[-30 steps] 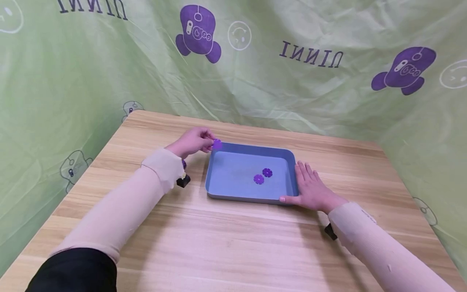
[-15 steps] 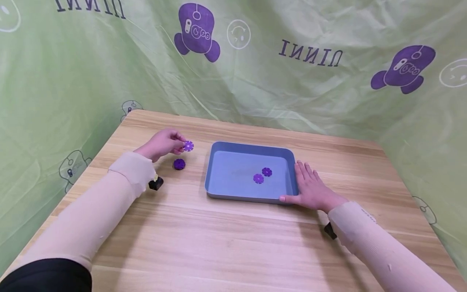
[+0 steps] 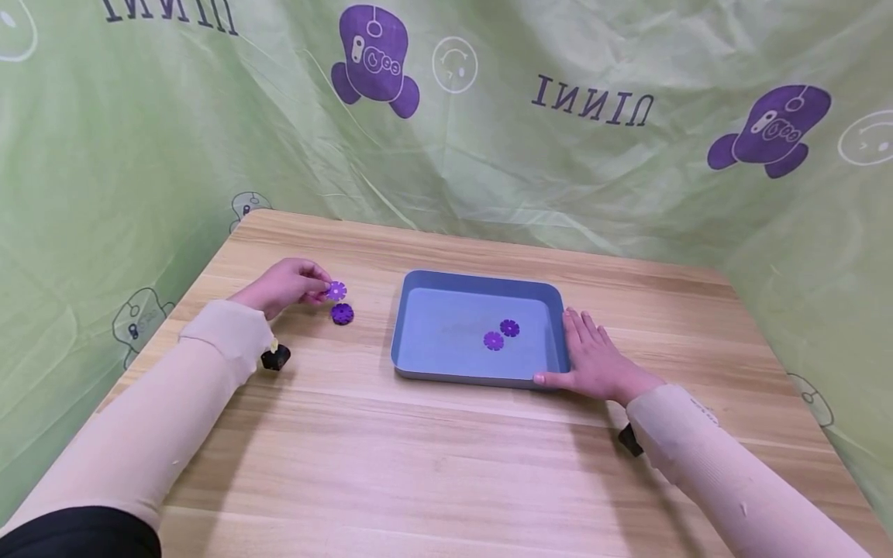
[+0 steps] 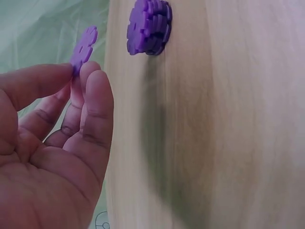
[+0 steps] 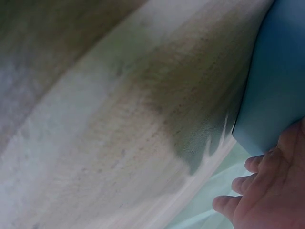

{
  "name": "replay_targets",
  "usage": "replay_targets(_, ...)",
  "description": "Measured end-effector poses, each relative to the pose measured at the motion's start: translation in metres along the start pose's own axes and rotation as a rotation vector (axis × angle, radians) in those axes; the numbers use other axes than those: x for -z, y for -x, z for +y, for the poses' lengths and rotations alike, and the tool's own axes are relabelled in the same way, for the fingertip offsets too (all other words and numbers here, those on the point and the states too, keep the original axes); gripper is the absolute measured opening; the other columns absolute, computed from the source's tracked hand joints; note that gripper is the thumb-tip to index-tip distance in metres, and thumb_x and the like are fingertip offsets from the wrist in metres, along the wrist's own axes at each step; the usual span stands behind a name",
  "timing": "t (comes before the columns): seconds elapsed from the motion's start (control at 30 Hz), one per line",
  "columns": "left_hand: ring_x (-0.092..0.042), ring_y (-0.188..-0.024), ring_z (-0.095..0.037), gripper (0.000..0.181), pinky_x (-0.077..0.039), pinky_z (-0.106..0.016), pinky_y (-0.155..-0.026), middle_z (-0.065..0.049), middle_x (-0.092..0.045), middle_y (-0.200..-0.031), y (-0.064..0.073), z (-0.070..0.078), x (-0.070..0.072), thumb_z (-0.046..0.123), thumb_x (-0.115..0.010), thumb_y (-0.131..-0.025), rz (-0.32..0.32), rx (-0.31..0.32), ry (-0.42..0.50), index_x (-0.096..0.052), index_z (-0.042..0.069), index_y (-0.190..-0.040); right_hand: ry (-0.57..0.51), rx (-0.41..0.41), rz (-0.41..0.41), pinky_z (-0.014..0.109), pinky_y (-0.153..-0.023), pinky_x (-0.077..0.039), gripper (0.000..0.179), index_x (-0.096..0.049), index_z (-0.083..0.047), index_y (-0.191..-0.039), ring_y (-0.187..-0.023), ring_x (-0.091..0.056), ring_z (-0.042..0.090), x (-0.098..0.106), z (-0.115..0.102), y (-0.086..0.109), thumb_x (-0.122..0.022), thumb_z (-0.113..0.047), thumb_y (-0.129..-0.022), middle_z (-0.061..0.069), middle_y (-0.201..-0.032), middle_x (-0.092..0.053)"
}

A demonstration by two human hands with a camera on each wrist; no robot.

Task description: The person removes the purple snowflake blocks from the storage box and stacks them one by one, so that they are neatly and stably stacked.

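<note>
My left hand [image 3: 288,285] pinches a light purple, notched snowflake disc [image 3: 336,291] between thumb and fingertips. In the left wrist view that disc [image 4: 85,51] stands on edge, clear of the palm. Just in front of it on the table is a short stack of darker purple snowflake discs [image 3: 342,314], whose notched layers [image 4: 159,28] show from the side. Straight-fingered, my right hand [image 3: 598,360] rests against the right end of a blue-grey tray [image 3: 399,329], thumb at the near corner. Inside the tray lie a lighter disc [image 3: 494,341] and a darker disc [image 3: 510,328], close together.
The wooden table [image 3: 432,465] carries the tray near its middle, with the disc stack to the tray's left. A green printed cloth [image 3: 488,170] hangs behind and along both sides. Small black devices [image 3: 276,357] sit under both wrists.
My left hand has swung left from the tray's far left corner, still pinching the disc, and lowered toward the stack, which came into view. The right hand stays in place.
</note>
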State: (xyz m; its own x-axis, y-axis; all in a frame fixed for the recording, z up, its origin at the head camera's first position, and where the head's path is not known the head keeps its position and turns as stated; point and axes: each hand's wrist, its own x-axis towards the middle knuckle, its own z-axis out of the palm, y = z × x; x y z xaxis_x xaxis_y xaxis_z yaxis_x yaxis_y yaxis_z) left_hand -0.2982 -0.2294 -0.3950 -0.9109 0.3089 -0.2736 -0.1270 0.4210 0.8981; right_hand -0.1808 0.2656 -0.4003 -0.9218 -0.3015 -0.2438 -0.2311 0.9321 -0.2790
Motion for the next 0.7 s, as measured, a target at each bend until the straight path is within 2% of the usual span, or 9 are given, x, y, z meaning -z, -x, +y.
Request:
replay_targets(0.3,-0.060,-0.074,-0.013,0.017,-0.057,-0.025,-0.068,-0.006,-0.064,-0.086,0.0036,-0.0007,-0.0024,-0.005,-0.053,-0.102,-0.086,0.032,-0.007,-0.055,-0.015,-0.116,-0.006,0.006,0.005,0.068,-0.120,-0.004,0.127,-0.005,0.018,-0.155,-0.150,0.000,0.057,-0.0005,0.0005,-0.0004,-0.068,-0.069,-0.087,0.038,-0.163,-0.004)
replay_targets(0.7,-0.060,-0.074,-0.014,0.017,-0.056,-0.026,-0.067,-0.007,-0.064,-0.084,0.0046,-0.0018,-0.0056,-0.002,-0.052,-0.103,-0.119,0.058,-0.035,-0.057,-0.014,-0.114,-0.005,0.003,0.001,0.067,-0.120,-0.005,0.127,-0.004,0.018,-0.155,-0.150,0.000,0.056,-0.0004,-0.0001,-0.0009,-0.068,-0.068,-0.088,0.038,-0.164,-0.004)
